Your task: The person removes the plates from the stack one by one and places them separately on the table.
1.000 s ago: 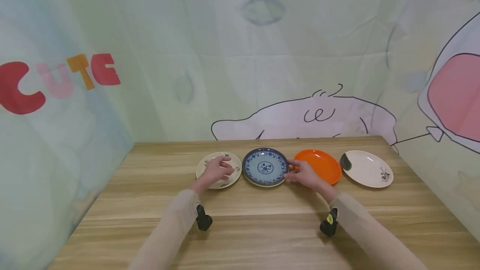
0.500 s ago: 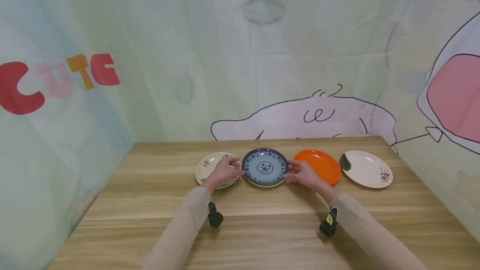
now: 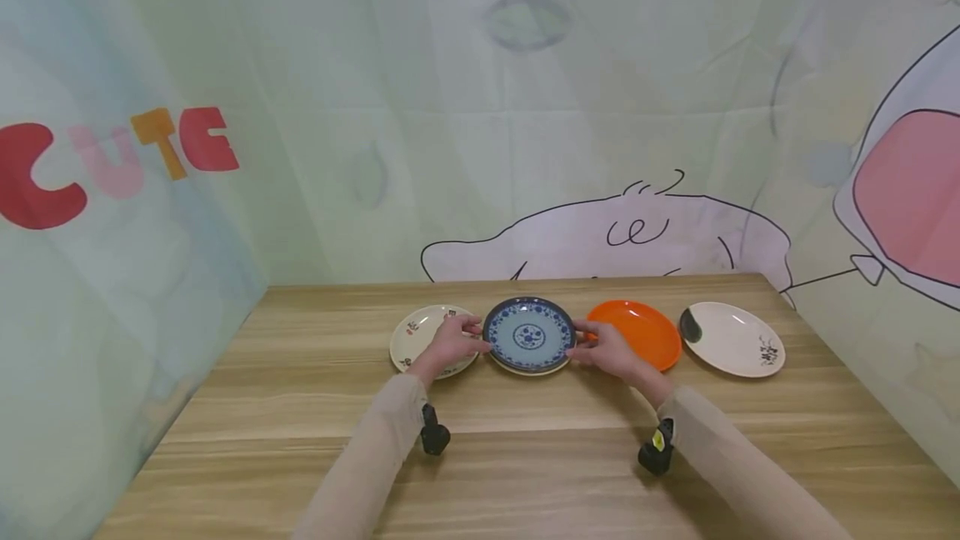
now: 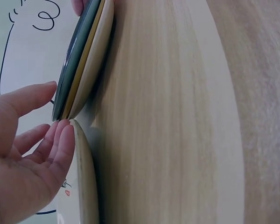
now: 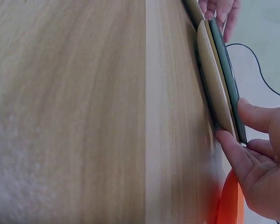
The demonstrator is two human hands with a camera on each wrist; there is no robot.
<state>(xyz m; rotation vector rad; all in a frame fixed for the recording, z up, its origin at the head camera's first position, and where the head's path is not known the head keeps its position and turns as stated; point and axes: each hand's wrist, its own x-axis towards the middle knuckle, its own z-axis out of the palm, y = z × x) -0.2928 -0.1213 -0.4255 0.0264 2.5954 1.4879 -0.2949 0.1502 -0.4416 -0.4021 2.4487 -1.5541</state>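
A stack of plates [image 3: 529, 338] lies mid-table, a blue floral plate on top, with an ochre edge and a cream plate beneath it in both wrist views. My right hand [image 3: 606, 348] pinches the stack's right rim, thumb [image 5: 251, 114] over the top plate and fingers under the edge. At the left rim is my left hand [image 3: 452, 342], reaching across the cream patterned plate [image 3: 411, 336]. In the left wrist view its fingertips [image 4: 65, 133] are right at the stack's edge, with the thumb [image 4: 35, 97] beside the top plate.
An orange plate [image 3: 645, 332] lies just right of the stack, partly behind my right hand. Farther right is a white oval plate [image 3: 731, 340] with a dark patch. The wooden table [image 3: 510, 457] ends at a printed cloth backdrop [image 3: 360, 107].
My left hand has moved right, from over the cream patterned plate to the stack's left rim. My right hand stays at the right rim. The plates have hardly moved.
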